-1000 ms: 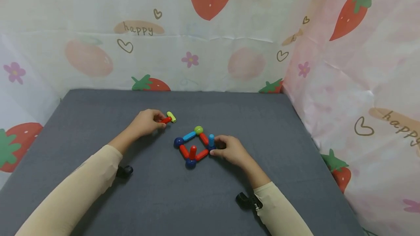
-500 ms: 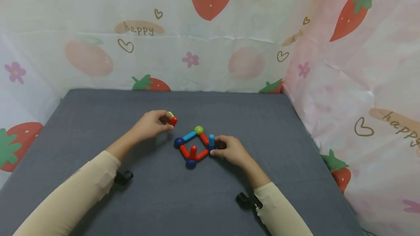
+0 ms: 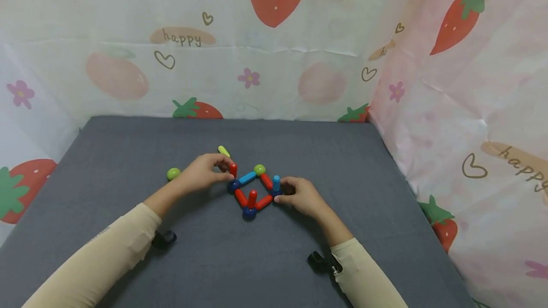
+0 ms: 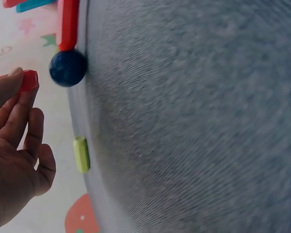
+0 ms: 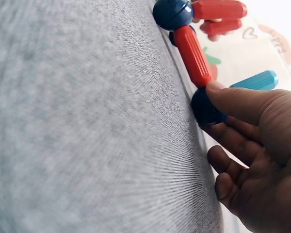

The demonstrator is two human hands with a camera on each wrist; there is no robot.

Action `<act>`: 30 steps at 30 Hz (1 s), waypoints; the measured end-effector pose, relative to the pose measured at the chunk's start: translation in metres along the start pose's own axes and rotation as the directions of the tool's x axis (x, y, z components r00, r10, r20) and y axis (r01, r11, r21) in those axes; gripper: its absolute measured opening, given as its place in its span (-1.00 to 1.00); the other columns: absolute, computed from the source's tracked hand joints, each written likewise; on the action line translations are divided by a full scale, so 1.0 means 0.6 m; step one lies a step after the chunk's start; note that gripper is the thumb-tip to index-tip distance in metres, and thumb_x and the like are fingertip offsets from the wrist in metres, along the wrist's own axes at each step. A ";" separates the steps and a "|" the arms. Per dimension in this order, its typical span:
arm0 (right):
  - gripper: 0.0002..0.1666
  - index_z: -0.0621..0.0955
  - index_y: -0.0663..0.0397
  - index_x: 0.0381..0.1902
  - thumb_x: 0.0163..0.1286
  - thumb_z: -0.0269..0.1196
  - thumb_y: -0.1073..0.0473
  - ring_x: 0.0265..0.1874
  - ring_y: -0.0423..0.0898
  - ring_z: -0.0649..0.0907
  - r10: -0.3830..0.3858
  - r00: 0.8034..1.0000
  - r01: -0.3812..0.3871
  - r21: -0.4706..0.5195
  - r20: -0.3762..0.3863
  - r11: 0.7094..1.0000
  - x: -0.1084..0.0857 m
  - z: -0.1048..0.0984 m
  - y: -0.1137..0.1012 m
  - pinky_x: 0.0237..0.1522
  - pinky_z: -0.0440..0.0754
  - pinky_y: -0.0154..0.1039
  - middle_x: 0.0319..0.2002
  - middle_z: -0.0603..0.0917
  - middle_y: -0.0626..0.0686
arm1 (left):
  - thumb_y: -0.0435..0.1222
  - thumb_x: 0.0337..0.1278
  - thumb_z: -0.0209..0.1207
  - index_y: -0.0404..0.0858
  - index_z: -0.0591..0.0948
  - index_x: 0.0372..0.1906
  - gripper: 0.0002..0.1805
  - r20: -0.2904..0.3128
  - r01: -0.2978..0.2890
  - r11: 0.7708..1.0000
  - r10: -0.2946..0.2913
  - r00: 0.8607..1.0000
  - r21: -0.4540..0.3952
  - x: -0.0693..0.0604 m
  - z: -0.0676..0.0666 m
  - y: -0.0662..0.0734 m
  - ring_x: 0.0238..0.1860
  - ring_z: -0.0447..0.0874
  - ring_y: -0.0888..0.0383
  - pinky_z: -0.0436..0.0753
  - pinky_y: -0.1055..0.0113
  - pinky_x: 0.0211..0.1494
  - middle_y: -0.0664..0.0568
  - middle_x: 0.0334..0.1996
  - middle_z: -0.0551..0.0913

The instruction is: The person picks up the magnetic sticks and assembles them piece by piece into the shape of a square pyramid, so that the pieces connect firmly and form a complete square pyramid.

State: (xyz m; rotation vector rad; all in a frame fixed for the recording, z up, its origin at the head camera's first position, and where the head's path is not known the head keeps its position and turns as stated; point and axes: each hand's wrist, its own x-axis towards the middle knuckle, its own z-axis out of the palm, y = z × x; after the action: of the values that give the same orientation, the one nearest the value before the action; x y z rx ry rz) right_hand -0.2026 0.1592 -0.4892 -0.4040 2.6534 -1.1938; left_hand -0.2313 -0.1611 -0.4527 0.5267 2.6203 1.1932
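Note:
My left hand [image 3: 207, 171] pinches a red stick [image 3: 233, 170] upright just above the left dark blue ball [image 3: 233, 186]. In the left wrist view, a small gap shows between that stick and a dark blue ball [image 4: 68, 68]. My right hand [image 3: 303, 196] holds the right dark blue ball [image 5: 206, 108] between thumb and fingers, and a light blue stick [image 3: 276, 183] stands up from it. These balls belong to a four-sided frame with a green ball [image 3: 259, 170] at the back and a front dark blue ball [image 3: 249, 214] bearing an upright red stick [image 3: 252, 198].
Behind my left hand lies a loose yellow-green stick [image 3: 223, 150]. A loose green ball [image 3: 173, 173] sits by my left wrist. The grey tabletop [image 3: 239, 265] ends at a strawberry-print cloth [image 3: 274, 75] at the back and sides.
My left hand has carried the red stick right and nearer to me, from beside the yellow-green stick to above the left blue ball, turning it upright. My right hand stays in place.

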 end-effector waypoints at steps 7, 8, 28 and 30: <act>-0.53 0.71 -0.01 0.11 0.26 0.52 0.04 -0.19 -0.16 0.64 -0.016 1.000 0.016 0.003 0.010 1.000 0.001 0.003 0.001 -0.14 0.62 -0.19 -0.09 0.75 -0.05 | -0.14 0.23 0.42 -0.03 0.68 0.00 -0.72 0.031 -0.008 1.000 0.007 0.999 0.028 -0.001 0.013 -0.010 -0.06 0.63 0.14 0.60 0.17 -0.03 0.14 -0.14 0.72; -0.53 0.70 0.00 0.11 0.26 0.51 0.04 -0.19 -0.15 0.63 -0.017 1.000 0.017 0.005 0.010 1.000 0.001 0.003 0.001 -0.14 0.62 -0.18 -0.08 0.74 -0.04 | -0.13 0.23 0.42 -0.02 0.68 0.00 -0.72 0.033 -0.009 1.000 0.008 0.999 0.029 -0.001 0.013 -0.011 -0.05 0.63 0.14 0.61 0.17 -0.03 0.14 -0.13 0.72; -0.60 0.67 -0.01 0.19 0.40 0.38 0.18 -0.22 -0.12 0.70 -0.031 0.994 0.032 -0.007 0.105 0.999 0.072 -0.023 -0.003 -0.22 0.66 -0.21 0.03 0.74 0.04 | -0.08 0.17 0.45 0.08 0.72 0.00 -0.70 0.087 -0.175 0.975 0.164 0.983 0.138 -0.029 0.042 -0.004 -0.04 0.59 0.18 0.60 0.20 0.01 0.24 -0.14 0.69; -0.59 0.67 -0.01 0.19 0.40 0.38 0.18 -0.18 -0.11 0.70 -0.036 0.991 0.037 -0.006 0.131 0.999 0.083 -0.025 -0.003 -0.20 0.66 -0.21 0.06 0.74 0.05 | -0.07 0.17 0.45 0.08 0.73 0.01 -0.70 0.097 -0.180 0.975 0.168 0.981 0.130 -0.032 0.047 -0.002 -0.04 0.60 0.17 0.60 0.23 -0.02 0.23 -0.14 0.68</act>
State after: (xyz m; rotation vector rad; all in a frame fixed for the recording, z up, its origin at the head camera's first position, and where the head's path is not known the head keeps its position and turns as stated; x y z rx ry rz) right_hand -0.2534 0.1523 -0.4813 -0.5166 2.5505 -1.1253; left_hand -0.2045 -0.1504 -0.4708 0.8302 2.6404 1.0146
